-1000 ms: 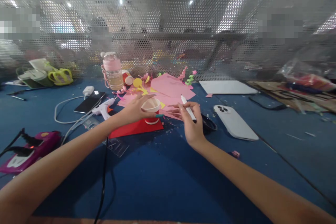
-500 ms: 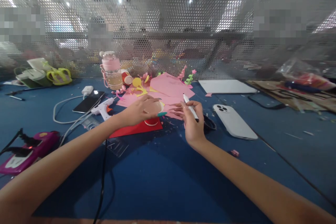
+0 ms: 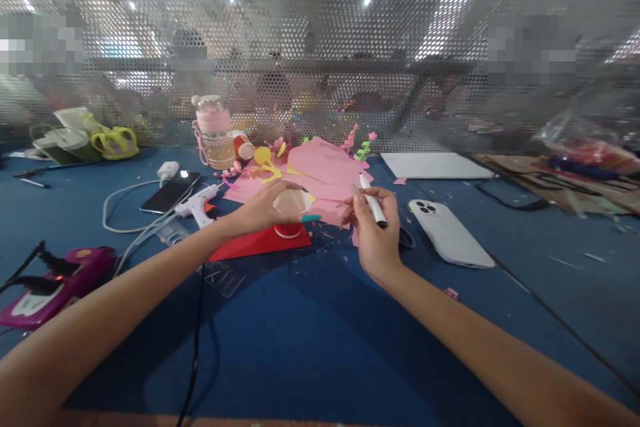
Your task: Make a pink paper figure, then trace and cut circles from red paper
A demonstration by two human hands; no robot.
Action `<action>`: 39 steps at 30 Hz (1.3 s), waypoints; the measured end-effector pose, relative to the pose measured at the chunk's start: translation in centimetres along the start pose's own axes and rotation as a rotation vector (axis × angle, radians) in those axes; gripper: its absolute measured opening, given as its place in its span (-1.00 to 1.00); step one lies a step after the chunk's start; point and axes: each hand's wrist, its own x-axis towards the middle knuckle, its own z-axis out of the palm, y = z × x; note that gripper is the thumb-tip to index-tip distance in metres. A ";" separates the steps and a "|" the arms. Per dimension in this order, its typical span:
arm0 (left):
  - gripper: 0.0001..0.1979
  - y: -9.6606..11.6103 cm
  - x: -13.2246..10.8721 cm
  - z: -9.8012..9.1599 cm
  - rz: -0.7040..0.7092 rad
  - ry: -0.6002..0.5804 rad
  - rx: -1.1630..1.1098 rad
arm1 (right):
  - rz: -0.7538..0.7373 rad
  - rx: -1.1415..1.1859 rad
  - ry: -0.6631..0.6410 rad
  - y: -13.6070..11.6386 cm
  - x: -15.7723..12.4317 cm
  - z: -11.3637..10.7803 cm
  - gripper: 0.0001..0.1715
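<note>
My left hand point(image 3: 265, 210) is closed around a small red paper cup point(image 3: 289, 231) that stands on a red sheet of paper point(image 3: 250, 245). A pale pink paper disc point(image 3: 291, 201) covers the cup's mouth under my fingers. My right hand point(image 3: 376, 233) grips a white marker point(image 3: 373, 200) with its black tip pointing down, just to the right of the cup. Pink paper sheets point(image 3: 320, 170) lie behind both hands.
A white phone point(image 3: 450, 233) lies face down to the right. At the left are a glue gun point(image 3: 200, 203), a charging black phone point(image 3: 170, 192), a pink bottle point(image 3: 214, 133) and a magenta tool point(image 3: 55, 280). A perforated metal screen point(image 3: 320, 47) closes the table's far side.
My left hand has laid the pink disc over the cup's open mouth. My right hand has pulled the marker a little to the right and curled its fingers in.
</note>
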 end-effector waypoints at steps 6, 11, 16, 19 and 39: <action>-0.55 0.3 -0.2 -0.6 0.006 -0.112 -0.002 | -0.025 -0.052 0.007 -0.6 0.0 0.1 -0.67; -0.50 1.1 0.0 -1.1 -0.038 -0.101 0.110 | -0.136 -0.222 -0.024 -1.5 -0.2 -0.3 -0.65; -0.52 1.1 0.1 -0.8 -0.043 -0.057 0.131 | -0.242 -0.229 -0.108 -1.5 -0.8 -0.8 -0.61; -0.51 1.0 0.0 -0.3 -0.066 -0.038 0.096 | -0.244 -0.220 -0.202 -1.4 -1.2 -0.8 -0.63; -0.57 1.2 0.0 0.3 -0.002 -0.046 0.109 | -0.487 -0.499 -0.842 -1.6 -2.3 0.0 -0.85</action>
